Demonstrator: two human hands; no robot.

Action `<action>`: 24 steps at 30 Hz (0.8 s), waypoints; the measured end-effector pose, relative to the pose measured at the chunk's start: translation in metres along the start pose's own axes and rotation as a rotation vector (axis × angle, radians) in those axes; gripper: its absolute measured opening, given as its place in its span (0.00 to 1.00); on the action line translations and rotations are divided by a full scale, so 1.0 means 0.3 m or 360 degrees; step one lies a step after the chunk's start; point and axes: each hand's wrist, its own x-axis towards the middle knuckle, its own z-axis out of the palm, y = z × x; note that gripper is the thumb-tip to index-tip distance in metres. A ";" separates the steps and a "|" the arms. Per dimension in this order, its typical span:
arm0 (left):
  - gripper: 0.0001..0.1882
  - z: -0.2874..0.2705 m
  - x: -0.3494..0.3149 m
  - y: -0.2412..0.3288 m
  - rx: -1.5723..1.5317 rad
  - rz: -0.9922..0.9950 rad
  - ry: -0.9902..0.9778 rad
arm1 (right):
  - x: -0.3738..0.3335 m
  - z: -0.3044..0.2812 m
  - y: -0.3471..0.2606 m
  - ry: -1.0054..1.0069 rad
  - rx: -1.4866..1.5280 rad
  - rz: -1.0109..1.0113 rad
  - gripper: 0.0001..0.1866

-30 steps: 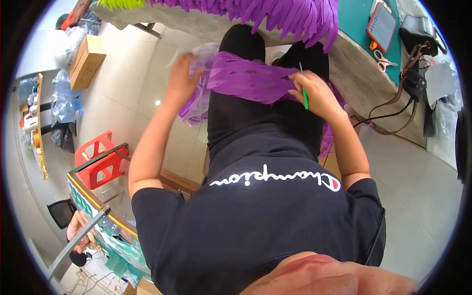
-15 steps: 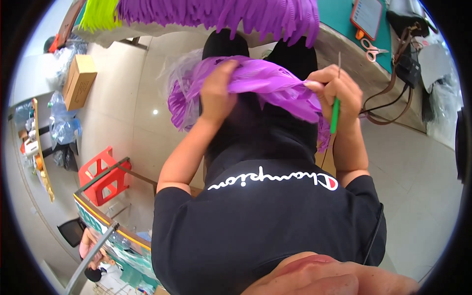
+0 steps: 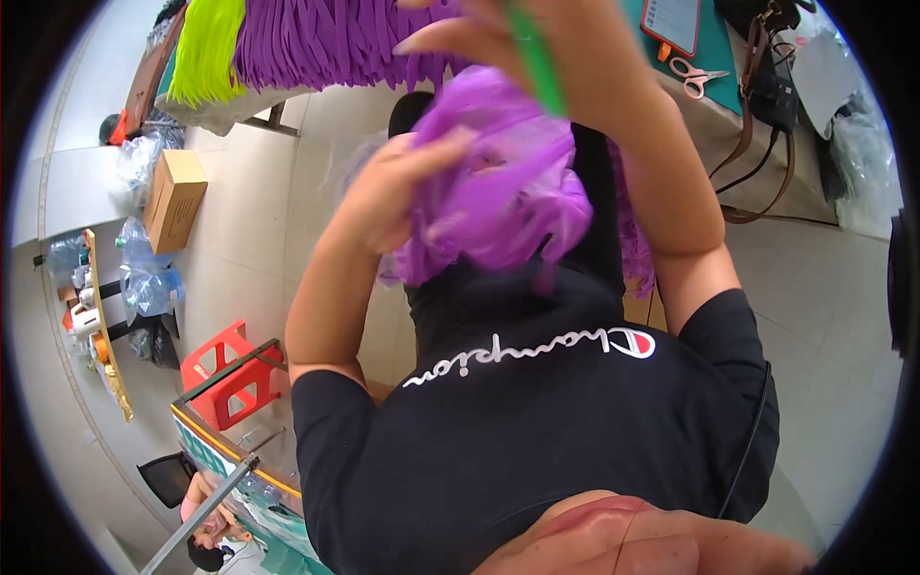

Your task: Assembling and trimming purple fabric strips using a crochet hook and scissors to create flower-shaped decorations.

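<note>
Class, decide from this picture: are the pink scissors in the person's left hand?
No, the pink scissors lie on the green table cover, while the left hand holds bunched purple material.

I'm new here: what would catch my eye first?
First, the crumpled purple bundle over the lap, gripped by the left hand. Farther up, the blurred right hand holds a green tool. At the top left, lime-green strips hang beside purple strips.

Over on the left, a cardboard box (image 3: pixel 175 203) is standing on the floor (image 3: pixel 240 244); nearer, a red stool (image 3: pixel 233 385) is sitting.
</note>
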 end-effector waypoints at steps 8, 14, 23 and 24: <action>0.42 0.010 -0.022 -0.042 -0.0677 0.0806 -0.0865 | -0.496 0.097 0.046 0.0109 0.1148 0.1107 0.14; 0.48 -0.029 0.047 -0.207 -0.1362 0.0300 -0.0838 | -0.437 0.047 -0.005 0.0659 0.2037 0.1473 0.19; 0.22 0.064 0.144 -0.262 -0.0554 0.0153 -0.0079 | -0.439 0.064 0.016 0.0259 0.0799 0.1268 0.19; 0.22 0.056 0.156 -0.272 -0.0622 0.0260 -0.0033 | -0.444 0.086 0.018 0.0548 0.1095 0.1217 0.17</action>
